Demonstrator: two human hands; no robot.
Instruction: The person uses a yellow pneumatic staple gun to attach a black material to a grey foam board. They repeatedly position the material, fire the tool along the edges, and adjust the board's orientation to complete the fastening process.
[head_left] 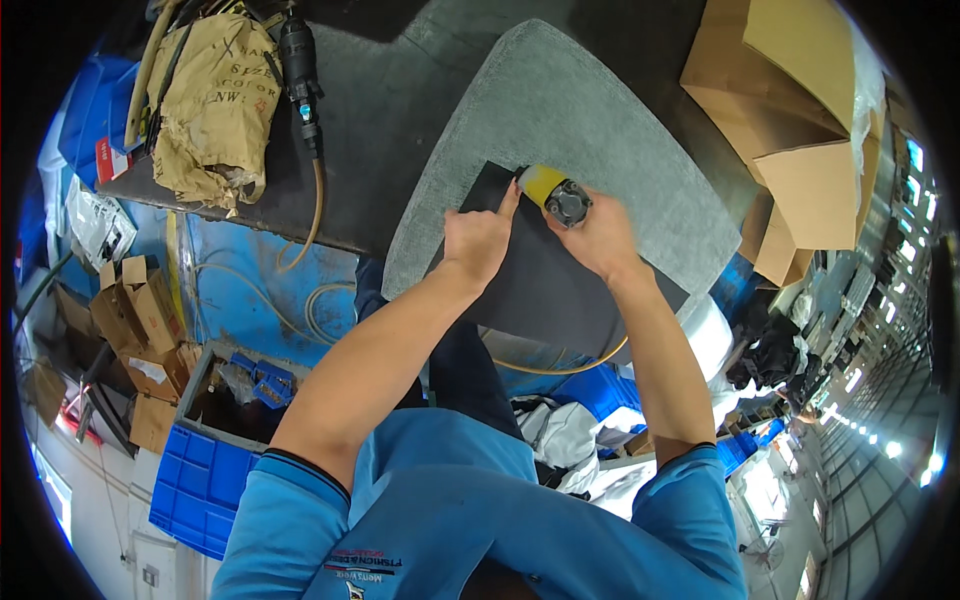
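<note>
A large grey fabric-like panel (610, 140) with rounded corners lies on the dark table (400, 70). Over its near part rests a black flat sheet (550, 290), its near edge beyond the panel. My right hand (600, 235) grips a yellow and black handheld tool (543, 184), which has a round grey bolted cap; its exact kind does not show. The tool's nose is at the sheet's far edge. There my left hand (478, 240) reaches with its index finger stretched out beside the nose, the other fingers curled and holding nothing. What the nose touches is hidden.
At the table's left sit a crumpled brown paper bag (215, 110) and a black air tool (298, 60) on a hose (318, 215). Open cardboard boxes (810, 160) stand at the right. A yellow hose (560, 371) loops below the sheet. Lower left is a blue crate (205, 490).
</note>
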